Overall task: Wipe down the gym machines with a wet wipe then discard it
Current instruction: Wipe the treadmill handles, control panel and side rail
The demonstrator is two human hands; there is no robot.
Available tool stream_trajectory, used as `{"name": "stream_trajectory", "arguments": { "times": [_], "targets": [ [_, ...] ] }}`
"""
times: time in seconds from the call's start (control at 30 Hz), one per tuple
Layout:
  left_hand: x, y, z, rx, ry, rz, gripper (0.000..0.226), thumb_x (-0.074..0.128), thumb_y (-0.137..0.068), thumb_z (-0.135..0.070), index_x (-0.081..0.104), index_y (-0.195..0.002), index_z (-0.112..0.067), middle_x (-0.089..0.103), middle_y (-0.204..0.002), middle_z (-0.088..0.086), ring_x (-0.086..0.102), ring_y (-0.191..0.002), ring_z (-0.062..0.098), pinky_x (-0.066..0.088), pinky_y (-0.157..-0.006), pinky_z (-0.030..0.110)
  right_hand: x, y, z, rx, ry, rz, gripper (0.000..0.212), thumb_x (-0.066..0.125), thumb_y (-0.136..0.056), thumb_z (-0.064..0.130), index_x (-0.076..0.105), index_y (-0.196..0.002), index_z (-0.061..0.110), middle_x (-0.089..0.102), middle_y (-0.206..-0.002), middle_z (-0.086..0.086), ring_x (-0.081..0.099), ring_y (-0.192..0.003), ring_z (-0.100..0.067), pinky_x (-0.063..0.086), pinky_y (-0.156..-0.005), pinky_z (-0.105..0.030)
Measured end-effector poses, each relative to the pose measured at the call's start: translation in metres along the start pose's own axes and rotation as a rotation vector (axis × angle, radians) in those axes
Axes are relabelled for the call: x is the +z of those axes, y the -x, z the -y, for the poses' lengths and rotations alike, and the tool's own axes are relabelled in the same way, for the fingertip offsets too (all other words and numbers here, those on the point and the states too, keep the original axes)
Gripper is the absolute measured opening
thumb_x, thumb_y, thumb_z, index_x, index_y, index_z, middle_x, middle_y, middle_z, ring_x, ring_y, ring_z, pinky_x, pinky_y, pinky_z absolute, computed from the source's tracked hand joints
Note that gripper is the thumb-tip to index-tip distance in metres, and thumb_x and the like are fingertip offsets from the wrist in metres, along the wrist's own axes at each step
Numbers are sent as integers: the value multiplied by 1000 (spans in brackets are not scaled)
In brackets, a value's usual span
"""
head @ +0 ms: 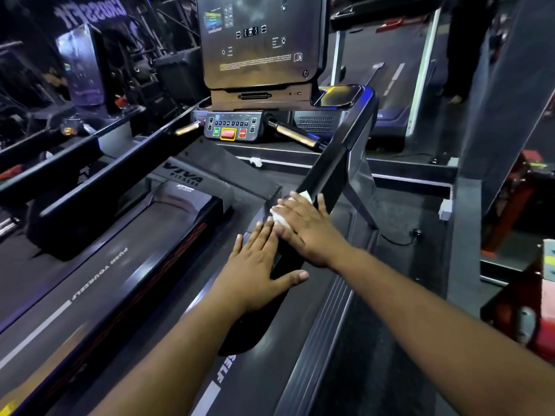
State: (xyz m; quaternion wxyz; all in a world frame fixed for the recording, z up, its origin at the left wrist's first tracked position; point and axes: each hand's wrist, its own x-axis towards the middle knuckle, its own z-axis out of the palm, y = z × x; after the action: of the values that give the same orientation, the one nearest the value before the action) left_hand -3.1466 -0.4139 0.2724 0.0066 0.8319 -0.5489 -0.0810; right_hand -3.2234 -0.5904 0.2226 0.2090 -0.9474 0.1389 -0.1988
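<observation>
The wiping step is going on. The right hand [303,229] presses the wipe [277,216] flat on the treadmill's right rail [327,163], fingers straight. The left hand [258,265] rests flat on the rail just behind, holding nothing. Next, I think, slide the wipe up toward the console [234,127]. Writing reads "VIVA FITNESS" and "PUSH YOURSELF".
</observation>
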Motion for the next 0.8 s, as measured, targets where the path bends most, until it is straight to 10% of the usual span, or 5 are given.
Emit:
{"name": "stream_trajectory", "arguments": {
  "times": [0.43,0.57,0.67,0.8],
  "targets": [
    [0,-3,1,-5,28,4,117,20,-72,-95,-16,-161,-27,-22,-167,-11,-26,-151,4,-8,-127,44,-3,-34,-43,168,-80,-161,84,8,-92,77,39,-154,29,26,-166,5,3,-157,-16,1,-121,-65],
    [1,-4,1,0,61,-12,115,25,-74,-93,-11,-161,-27,-20,-167,-13,-25,-151,4,-9,-127,43,51,28,13,62,-354,-287,69,19,-101,66,13,-161,31,-7,-169,13,-16,-155,-14,-9,-125,-49],
    [2,-6,2,5,63,-18,114,26,-76,-92,-12,-162,-28,-19,-168,-13,-24,-152,5,-8,-127,44,68,27,21,180,-525,-380,83,20,-97,73,-6,-160,25,-24,-165,16,-21,-153,-12,-17,-123,-35],
    [0,-5,1,2,47,2,115,22,-75,-94,-15,-161,-27,-19,-168,-11,-24,-152,5,-7,-128,44,56,-12,-14,543,-763,-439,75,23,-101,67,-11,-159,33,-21,-163,20,-19,-152,-6,-11,-124,-51]
  ]
}}
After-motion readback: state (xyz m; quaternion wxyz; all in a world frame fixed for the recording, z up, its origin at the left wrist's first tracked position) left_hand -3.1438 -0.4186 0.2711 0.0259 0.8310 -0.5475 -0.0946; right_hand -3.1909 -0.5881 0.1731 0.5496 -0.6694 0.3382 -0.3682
